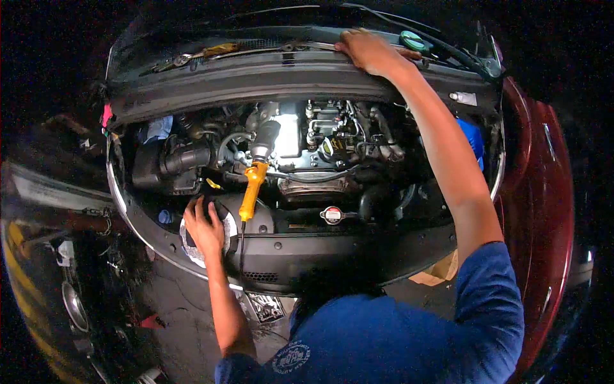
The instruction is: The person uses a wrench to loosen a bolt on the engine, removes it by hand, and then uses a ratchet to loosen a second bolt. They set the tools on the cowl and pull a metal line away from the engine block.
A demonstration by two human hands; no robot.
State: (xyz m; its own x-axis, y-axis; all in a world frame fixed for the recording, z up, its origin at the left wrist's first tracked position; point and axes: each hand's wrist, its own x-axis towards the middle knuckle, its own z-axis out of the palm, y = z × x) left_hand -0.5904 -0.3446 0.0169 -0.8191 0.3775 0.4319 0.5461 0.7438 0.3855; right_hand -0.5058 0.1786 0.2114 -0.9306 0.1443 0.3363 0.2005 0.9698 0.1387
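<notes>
My left hand [206,228] lies with fingers spread over a round silvery piece [191,246] at the front left of the engine bay. Just right of it, a yellow-handled work lamp [254,185] leans against the engine, its cord trailing down over the front panel. My right hand [369,52] reaches far across to the cowl below the windshield. Its fingers are curled down at the end of a long metal tool [313,45], and their tips are partly hidden. Whatever lies under the palm is out of sight.
Along the cowl lie a wrench [182,59], a yellow-handled tool [220,48], a green round cap [412,41] and a white tube [463,98]. The radiator cap [332,215] sits at the front. A red car [543,192] stands close on the right; a tool tray [267,308] is below.
</notes>
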